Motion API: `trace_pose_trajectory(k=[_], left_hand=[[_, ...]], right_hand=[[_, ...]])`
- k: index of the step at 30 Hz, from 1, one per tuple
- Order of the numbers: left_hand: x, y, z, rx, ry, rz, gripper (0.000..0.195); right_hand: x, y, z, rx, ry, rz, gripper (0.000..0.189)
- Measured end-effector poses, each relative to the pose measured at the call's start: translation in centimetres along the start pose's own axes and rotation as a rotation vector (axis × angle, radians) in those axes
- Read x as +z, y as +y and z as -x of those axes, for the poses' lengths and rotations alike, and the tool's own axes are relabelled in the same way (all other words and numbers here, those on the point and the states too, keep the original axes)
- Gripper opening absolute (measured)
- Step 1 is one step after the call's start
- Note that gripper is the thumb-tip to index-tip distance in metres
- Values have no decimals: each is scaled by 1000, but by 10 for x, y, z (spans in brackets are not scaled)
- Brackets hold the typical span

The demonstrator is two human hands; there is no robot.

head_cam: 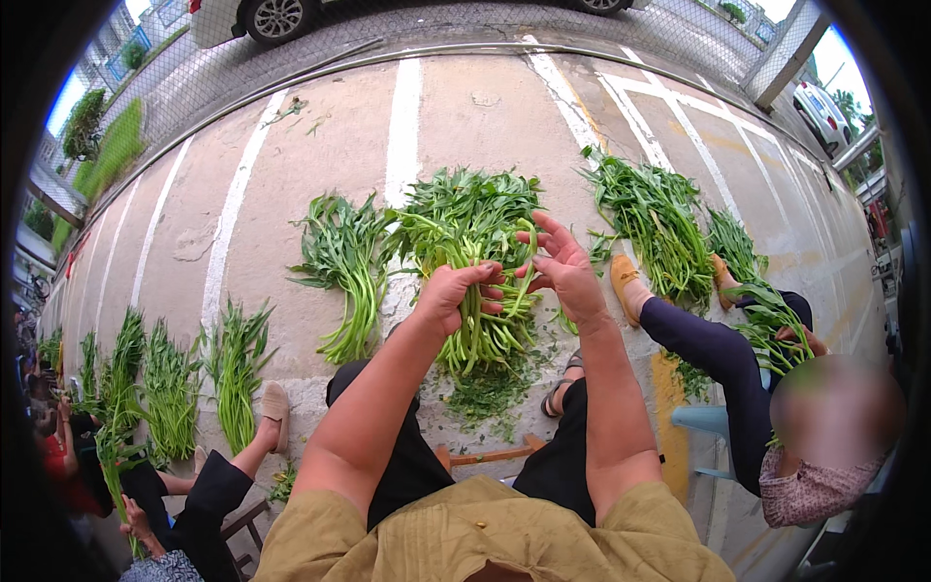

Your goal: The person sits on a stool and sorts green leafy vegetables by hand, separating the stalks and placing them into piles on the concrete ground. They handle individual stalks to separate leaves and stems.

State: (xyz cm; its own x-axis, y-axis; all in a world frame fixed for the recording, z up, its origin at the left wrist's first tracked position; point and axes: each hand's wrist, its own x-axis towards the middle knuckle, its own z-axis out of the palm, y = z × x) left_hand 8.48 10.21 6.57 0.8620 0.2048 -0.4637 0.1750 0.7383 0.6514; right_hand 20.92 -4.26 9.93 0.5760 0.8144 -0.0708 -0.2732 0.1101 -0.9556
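My left hand (458, 291) is closed around a bunch of green leafy stems (471, 320), which look like water spinach, their leaves pointing away from me. To its right, my right hand (564, 273) holds a single bent green stem (529, 254) between thumb and fingers, the other fingers spread. Beneath both hands a large heap of the same greens (480, 193) lies on the concrete, partly hidden by the held bunch. A smaller pile of greens (349, 269) lies just left of it. Chopped leaf scraps (487, 396) cover the ground nearer my feet.
A seated person (698, 356) handles greens at the right, beside a pile (654, 218) and a blue plastic stool (702, 420). At the left, other seated people are near several bundles (171, 393). A wooden stool rail (487, 457) shows between my legs. A wire fence stands beyond.
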Motion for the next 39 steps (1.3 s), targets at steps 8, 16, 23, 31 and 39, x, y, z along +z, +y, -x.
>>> trace_pose_trajectory(k=[8, 16, 23, 31, 39], left_hand=[[0, -12, -19, -48, -43, 122, 15], [-1, -21, -30, -51, -21, 186, 22], [-4, -23, -35, -100, -155, 209, 26], [15, -18, -25, -85, -120, 221, 23], [5, -22, -31, -21, -45, 123, 16]], right_hand=[[8, 19, 2, 6, -114, 63, 67], [5, 16, 8, 39, -91, 121, 72], [8, 16, 12, 22, -110, 162, 74], [5, 24, 11, -65, -74, 266, 72], [9, 30, 10, -184, 6, 561, 66]])
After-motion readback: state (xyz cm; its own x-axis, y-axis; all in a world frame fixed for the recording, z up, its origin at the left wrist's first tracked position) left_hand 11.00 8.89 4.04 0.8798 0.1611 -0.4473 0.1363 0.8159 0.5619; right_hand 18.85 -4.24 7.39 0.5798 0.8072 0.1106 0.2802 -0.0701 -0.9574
